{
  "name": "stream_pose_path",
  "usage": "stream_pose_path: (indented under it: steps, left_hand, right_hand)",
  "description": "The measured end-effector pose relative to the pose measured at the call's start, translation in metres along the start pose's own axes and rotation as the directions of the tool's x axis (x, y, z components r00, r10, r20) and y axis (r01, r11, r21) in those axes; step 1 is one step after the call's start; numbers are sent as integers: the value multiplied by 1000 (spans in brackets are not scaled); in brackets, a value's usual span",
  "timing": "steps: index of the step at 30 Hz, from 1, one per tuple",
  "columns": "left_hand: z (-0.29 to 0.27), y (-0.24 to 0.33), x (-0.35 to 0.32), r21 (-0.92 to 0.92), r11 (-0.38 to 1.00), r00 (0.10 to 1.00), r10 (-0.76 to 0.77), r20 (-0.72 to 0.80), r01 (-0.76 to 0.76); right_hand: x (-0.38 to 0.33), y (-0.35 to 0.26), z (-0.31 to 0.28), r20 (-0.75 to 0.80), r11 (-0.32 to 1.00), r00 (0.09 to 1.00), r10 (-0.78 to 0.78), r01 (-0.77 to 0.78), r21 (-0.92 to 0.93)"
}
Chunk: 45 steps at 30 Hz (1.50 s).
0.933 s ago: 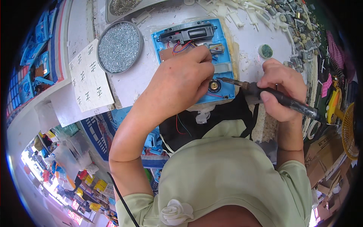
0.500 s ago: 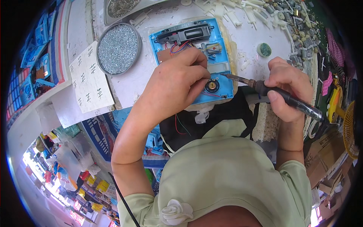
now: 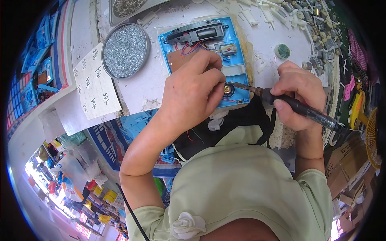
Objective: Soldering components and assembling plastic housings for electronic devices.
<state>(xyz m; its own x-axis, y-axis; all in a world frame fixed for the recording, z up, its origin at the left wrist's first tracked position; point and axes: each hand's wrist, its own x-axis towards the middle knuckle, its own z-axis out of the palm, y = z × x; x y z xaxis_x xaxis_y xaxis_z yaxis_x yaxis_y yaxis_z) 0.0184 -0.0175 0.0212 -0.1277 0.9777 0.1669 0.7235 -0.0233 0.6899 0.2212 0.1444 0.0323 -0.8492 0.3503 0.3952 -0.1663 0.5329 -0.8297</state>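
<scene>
A blue plastic housing (image 3: 239, 61) lies open-side up on the table, with wires, a brown circuit board (image 3: 177, 60) and a small round black speaker (image 3: 228, 90) inside. My left hand (image 3: 194, 86) reaches over it, thumb and fingers pinched beside the speaker; whatever is between the fingertips is hidden. In my right hand (image 3: 299, 94) is a soldering iron (image 3: 307, 109), held like a pen. Its tip points left, at the speaker's upper edge and close to my left fingertips. Whether the tip touches cannot be made out.
A round dish of small screws (image 3: 126, 51) and a handwritten paper sheet (image 3: 97, 82) lie on the left. At the right are a small green round tin (image 3: 282, 51) and a heap of small motors (image 3: 317, 44). A yellow fan (image 3: 373, 136) stands at the far right.
My right hand has moved a little left, bringing the iron's tip from the housing's right side to the speaker. My left hand has barely shifted and stays pinched.
</scene>
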Motion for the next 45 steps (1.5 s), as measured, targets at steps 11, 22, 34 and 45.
stream_pose_path:
  steps: [11,22,34,45]
  left_hand:
    - [2,-2,-2,21,998,998,56,10,-56]
    - [1,-4,-2,-73,997,999,29,-28,-31]
    - [-14,-9,-12,-125,989,977,-98,-190,75]
    - [-9,-4,0,17,998,986,58,-156,-56]
  right_hand:
    - [0,2,1,-5,1000,1000,-30,30,8]
    - [-1,1,-2,-35,999,998,-47,48,9]
    - [-14,-17,12,-357,960,896,264,-207,189]
    - [-6,-16,54,-291,991,954,67,-97,-93]
